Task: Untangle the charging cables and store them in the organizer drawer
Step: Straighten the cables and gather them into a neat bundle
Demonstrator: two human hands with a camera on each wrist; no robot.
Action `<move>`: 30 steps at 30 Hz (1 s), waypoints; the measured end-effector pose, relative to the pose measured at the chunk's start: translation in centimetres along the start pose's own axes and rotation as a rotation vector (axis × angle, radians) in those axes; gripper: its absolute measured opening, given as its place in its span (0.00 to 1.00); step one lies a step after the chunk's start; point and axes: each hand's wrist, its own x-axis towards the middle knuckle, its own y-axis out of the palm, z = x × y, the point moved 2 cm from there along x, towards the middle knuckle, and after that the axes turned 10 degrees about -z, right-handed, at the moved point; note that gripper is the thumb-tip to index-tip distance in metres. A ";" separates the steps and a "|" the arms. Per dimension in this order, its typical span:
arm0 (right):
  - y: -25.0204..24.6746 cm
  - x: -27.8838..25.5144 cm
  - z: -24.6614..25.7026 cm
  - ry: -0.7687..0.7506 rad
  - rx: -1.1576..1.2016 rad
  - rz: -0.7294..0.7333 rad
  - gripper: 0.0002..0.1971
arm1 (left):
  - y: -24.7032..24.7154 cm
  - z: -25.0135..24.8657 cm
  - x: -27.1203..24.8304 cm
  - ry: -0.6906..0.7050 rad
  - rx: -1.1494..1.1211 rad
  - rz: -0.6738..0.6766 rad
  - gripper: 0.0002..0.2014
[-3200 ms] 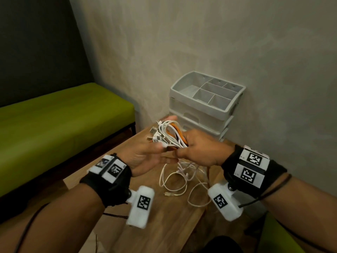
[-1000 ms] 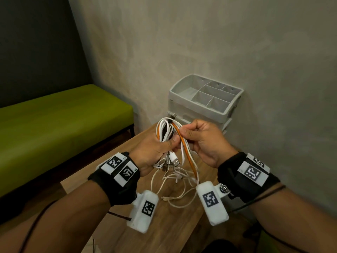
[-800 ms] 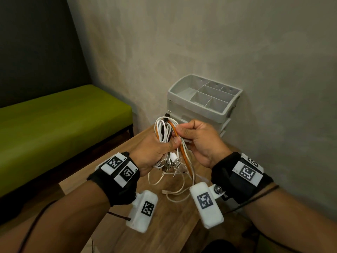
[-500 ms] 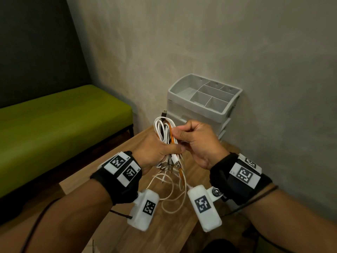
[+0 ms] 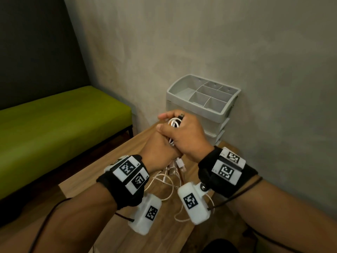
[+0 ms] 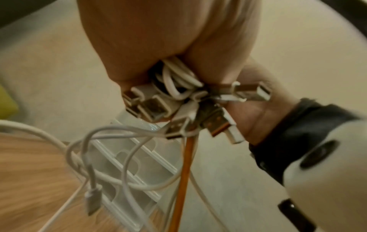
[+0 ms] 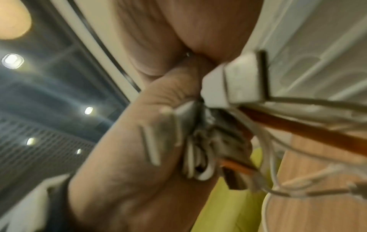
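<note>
A tangled bundle of white charging cables (image 5: 174, 123) with one orange cable (image 6: 183, 172) is held above the wooden table (image 5: 116, 161). My left hand (image 5: 160, 150) grips the bundle from below. My right hand (image 5: 185, 135) is folded over it, fingers curled round the looped top. Several USB plugs (image 6: 178, 109) stick out under my left fist, and loose ends (image 5: 169, 179) hang to the table. The right wrist view shows a white plug (image 7: 238, 81) and the orange cable (image 7: 298, 128) close up. The grey organizer (image 5: 226, 114) stands just behind my hands, its drawers pushed in.
The organizer has an open divided top tray (image 5: 182, 84) and stands against the plaster wall (image 5: 200, 42). A green bench (image 5: 54, 117) runs along the left. The table edge (image 5: 62, 187) lies near my left wrist.
My right hand has gone from pinching the orange cable to closing over the top of the bundle and my left fist. Both hands have moved slightly toward the organizer.
</note>
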 end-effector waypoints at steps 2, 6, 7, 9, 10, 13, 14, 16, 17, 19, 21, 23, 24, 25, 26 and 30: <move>-0.1 0.2 -0.2 0.066 0.106 -0.009 0.10 | -0.1 0.1 0.1 -0.058 0.012 0.026 0.14; -0.1 0.2 0.0 0.152 0.261 0.043 0.08 | -0.1 0.1 0.0 -0.105 -0.017 0.091 0.12; -0.2 0.2 0.0 0.181 0.293 0.057 0.08 | -0.2 0.2 0.0 -0.130 -0.034 0.102 0.11; -0.2 0.2 0.0 0.251 0.354 0.089 0.07 | -0.3 0.5 0.0 -0.180 -0.097 0.121 0.07; -0.2 0.2 0.1 0.278 0.372 0.104 0.07 | -0.4 0.5 -0.1 -0.203 -0.138 0.133 0.08; -0.1 0.3 0.1 0.279 0.316 0.142 0.06 | -0.6 0.6 -0.2 -0.221 -0.174 0.179 0.12; 0.0 0.3 0.1 0.266 0.280 0.144 0.08 | -0.7 0.6 -0.2 -0.217 -0.170 0.186 0.12; 0.1 0.3 0.0 0.241 0.211 0.108 0.11 | -0.7 0.6 -0.2 -0.192 -0.158 0.184 0.09; 0.2 0.3 -0.1 0.230 0.187 0.075 0.11 | -0.6 0.5 -0.3 -0.178 -0.149 0.176 0.09; 0.4 0.3 -0.2 0.226 0.175 0.024 0.06 | -0.3 0.6 -0.4 -0.165 -0.135 0.142 0.14; 0.5 0.3 -0.3 0.215 0.160 0.017 0.07 | -0.1 0.9 -0.5 -0.152 -0.126 0.118 0.16; 0.4 0.4 0.0 0.178 0.155 0.086 0.10 | 0.0 1.2 -0.6 -0.152 -0.170 0.099 0.13; 0.3 0.5 0.2 0.157 0.159 0.137 0.15 | 0.0 1.4 -0.6 -0.170 -0.220 0.077 0.11; 0.3 0.7 0.3 0.143 0.172 0.184 0.23 | -0.1 1.6 -0.6 -0.208 -0.287 0.047 0.09; 0.1 0.8 0.3 0.158 0.208 0.212 0.32 | -0.3 1.8 -0.6 -0.257 -0.363 0.012 0.07; -0.8 0.7 -1.2 0.366 0.290 0.339 0.52 | -1.6 2.3 0.0 -0.369 -0.615 -0.121 0.07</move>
